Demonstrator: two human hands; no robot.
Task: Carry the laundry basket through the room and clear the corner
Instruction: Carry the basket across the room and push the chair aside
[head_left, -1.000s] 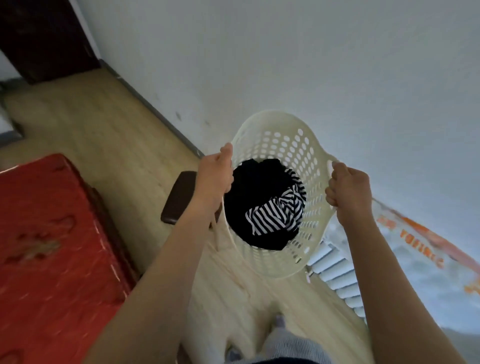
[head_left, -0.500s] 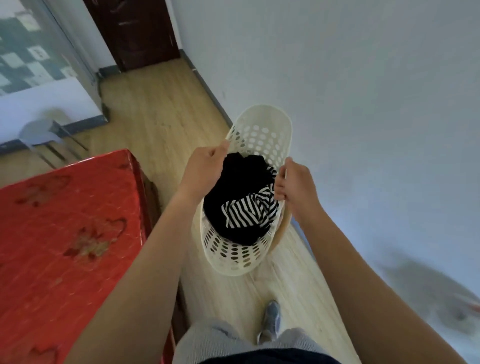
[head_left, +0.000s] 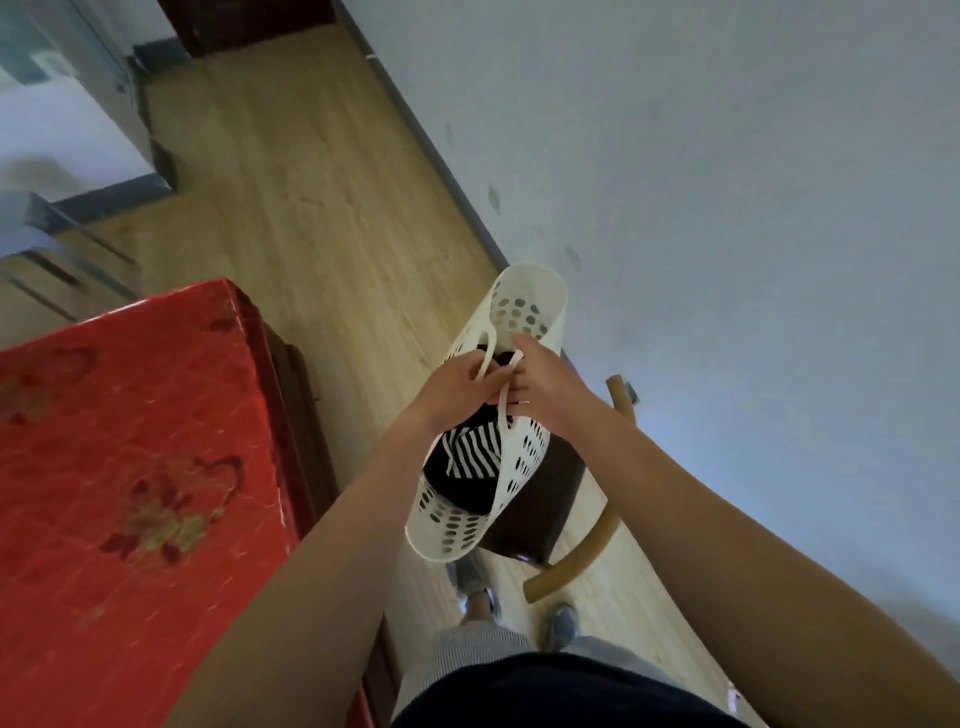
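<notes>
A pale wall (head_left: 727, 182) is filling the right side of the view, and a light wooden floor (head_left: 291, 171) is running along its dark baseboard toward a dark door (head_left: 249, 21) at the top. A large surface covered in a red patterned cloth (head_left: 130, 467) is taking up the lower left. Two bare forearms are reaching forward from the bottom edge and meeting in the middle.

There the person is holding a cream laundry basket (head_left: 530, 306) with round holes up off the floor, between the red cloth and the wall, squeezed narrow so its two handles are coming together. The left hand (head_left: 452, 387) is closing around both thin handles. The right hand (head_left: 545, 382) is pressing against them from the other side with its fingers only loosely curled. Inside the basket, black clothing (head_left: 457, 488) is lying under a black-and-white striped garment (head_left: 475, 452).

Just beneath the basket, a dark brown chair (head_left: 540, 499) with a curved tan backrest is standing near the wall. The person's grey shoes (head_left: 563, 621) are showing below.
</notes>
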